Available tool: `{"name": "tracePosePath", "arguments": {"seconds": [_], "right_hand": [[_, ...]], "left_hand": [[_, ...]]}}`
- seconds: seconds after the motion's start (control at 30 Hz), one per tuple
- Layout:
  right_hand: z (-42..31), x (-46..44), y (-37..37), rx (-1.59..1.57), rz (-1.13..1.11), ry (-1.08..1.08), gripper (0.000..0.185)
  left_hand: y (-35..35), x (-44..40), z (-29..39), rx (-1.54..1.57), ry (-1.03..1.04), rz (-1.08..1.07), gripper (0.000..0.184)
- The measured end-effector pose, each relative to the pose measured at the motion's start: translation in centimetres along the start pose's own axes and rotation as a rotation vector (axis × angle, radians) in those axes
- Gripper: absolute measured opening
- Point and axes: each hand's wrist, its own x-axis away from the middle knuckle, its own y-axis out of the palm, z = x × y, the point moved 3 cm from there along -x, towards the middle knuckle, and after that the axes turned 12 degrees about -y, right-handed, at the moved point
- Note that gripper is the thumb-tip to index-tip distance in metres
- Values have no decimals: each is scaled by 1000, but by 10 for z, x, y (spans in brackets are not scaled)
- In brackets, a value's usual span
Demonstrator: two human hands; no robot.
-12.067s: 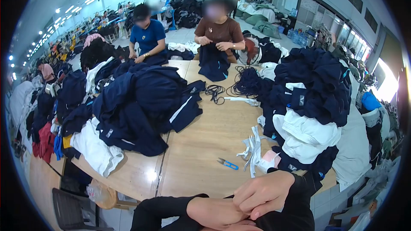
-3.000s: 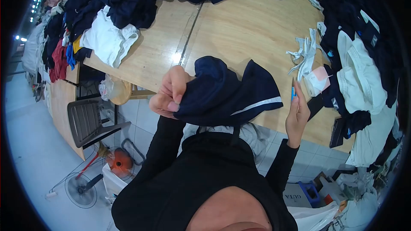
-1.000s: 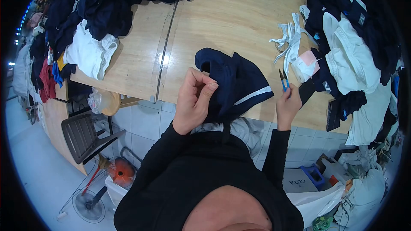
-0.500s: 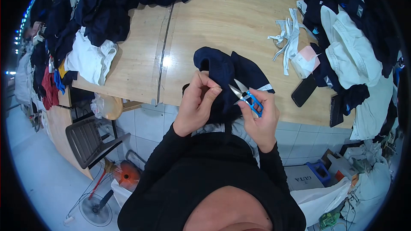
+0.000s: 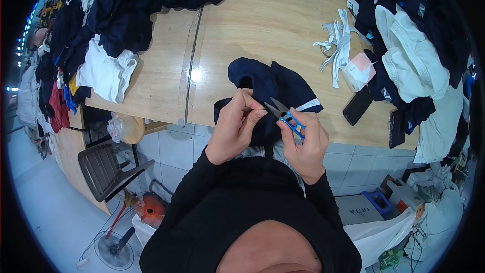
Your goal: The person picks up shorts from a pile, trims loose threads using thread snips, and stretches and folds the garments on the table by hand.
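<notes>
Blue-handled thread snips point(image 5: 293, 121) are held in my right hand point(image 5: 307, 144), their blades pointing up and left, close to the fingertips of my left hand point(image 5: 235, 126). Thumb and forefinger of my left hand are pinched together over a navy garment point(image 5: 260, 78); what lies between them is too small to make out clearly. The garment rests on the front edge of the wooden table point(image 5: 252, 25), and a white stripe crosses its right part. Both hands partly cover the cloth.
Navy clothes point(image 5: 126, 10) and a white garment point(image 5: 107, 71) lie at left. White strips point(image 5: 339, 45), a pink-and-white packet point(image 5: 359, 72), a black phone point(image 5: 357, 107) and white clothing point(image 5: 411, 60) are at right. Below left stand a chair point(image 5: 103, 169) and a fan point(image 5: 113, 249).
Since about a second ago, my right hand has brought the snips left from beside the packet to my left fingertips, uncovering the phone. In the last half second the blades came slightly nearer those fingertips.
</notes>
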Motion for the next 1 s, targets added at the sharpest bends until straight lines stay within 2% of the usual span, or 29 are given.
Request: {"name": "tracePosePath", "arguments": {"seconds": [0.33, 0.53, 0.7, 0.83, 0.93, 1.0], "right_hand": [[2, 7, 6, -14, 72, 34, 38], [1, 4, 10, -26, 74, 44, 38], [0, 1, 10, -51, 109, 185, 35], [24, 0, 2, -40, 233, 221, 36], [47, -9, -10, -76, 263, 365, 28], [81, -8, -6, -117, 308, 406, 25]], "left_hand": [[1, -3, -3, -45, 76, 5, 13], [-1, -2, -3, -49, 38, 4, 12], [0, 1, 2, -93, 23, -10, 10], [-6, -8, 3, -84, 52, 80, 9], [-10, -24, -4, 125, 49, 176, 2], [-14, -40, -7, 111, 76, 285, 8]]}}
